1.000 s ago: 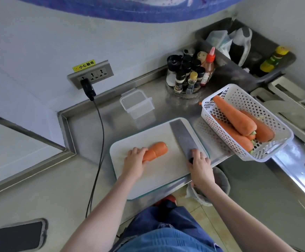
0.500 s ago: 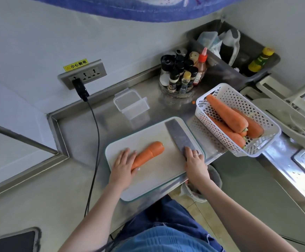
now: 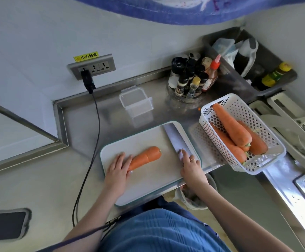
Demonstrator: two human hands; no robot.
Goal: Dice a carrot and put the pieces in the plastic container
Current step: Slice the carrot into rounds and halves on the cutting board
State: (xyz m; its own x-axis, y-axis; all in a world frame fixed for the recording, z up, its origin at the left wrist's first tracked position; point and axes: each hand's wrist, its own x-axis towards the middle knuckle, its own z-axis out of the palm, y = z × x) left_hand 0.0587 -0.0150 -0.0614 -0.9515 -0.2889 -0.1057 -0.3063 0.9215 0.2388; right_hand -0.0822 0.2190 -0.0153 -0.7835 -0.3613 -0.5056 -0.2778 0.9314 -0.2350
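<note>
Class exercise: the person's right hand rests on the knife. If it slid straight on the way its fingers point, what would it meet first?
The right hand points up along the flat steel cleaver blade; beyond its tip, probably the white cutting board's rim, then bare steel counter.

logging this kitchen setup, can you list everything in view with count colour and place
carrot: 1, orange, on the board
cutting board: 1, white, counter edge
cleaver: 1, steel, flat on the board's right side
plastic container: 1, clear, behind the board
basket: 1, white, right, holding orange carrots
spice bottles: several, mixed, back
socket: 1, grey, wall
phone: 1, black, lower left
left hand: rests on the carrot
right hand: fingers flat on the cleaver
</note>
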